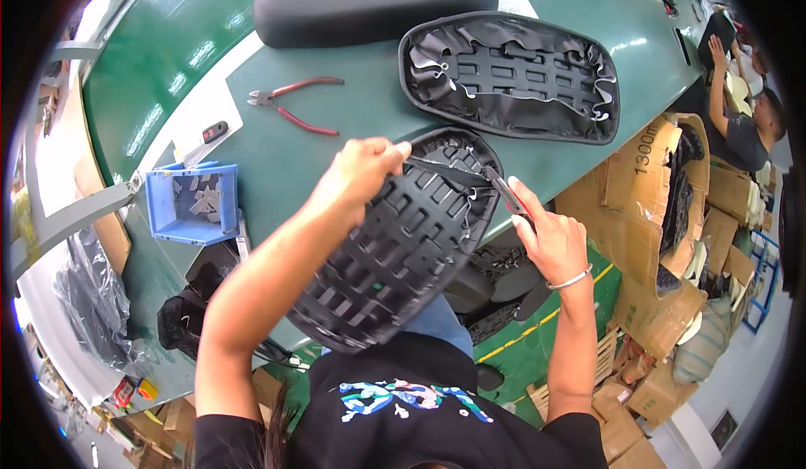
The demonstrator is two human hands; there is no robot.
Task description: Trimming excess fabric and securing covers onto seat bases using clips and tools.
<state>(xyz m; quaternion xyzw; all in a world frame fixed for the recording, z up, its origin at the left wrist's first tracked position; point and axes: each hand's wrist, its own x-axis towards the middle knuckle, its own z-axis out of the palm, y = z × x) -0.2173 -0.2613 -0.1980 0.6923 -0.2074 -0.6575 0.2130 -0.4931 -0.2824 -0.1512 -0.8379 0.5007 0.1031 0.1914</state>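
A black seat (382,259) lies underside up at the table's near edge, leaning toward my body, with its ribbed plastic base showing. At its far end, my left hand (365,167) pinches the loose edge of the black cover (449,171) and draws it taut. My right hand (554,238) is closed around a slim dark tool with a trace of red, which looks like a utility knife (508,194). Its tip meets the cover near the seat's far right rim; the exact contact is too small to make out.
Beyond lie another upturned seat (525,74) with gathered cover edges and a smooth black seat (369,3). Red-handled cutting pliers (294,104) rest on the green table (361,62). Left is a blue bin (193,232) with small grey pieces. Cardboard boxes (617,200) and another person (743,120) are right.
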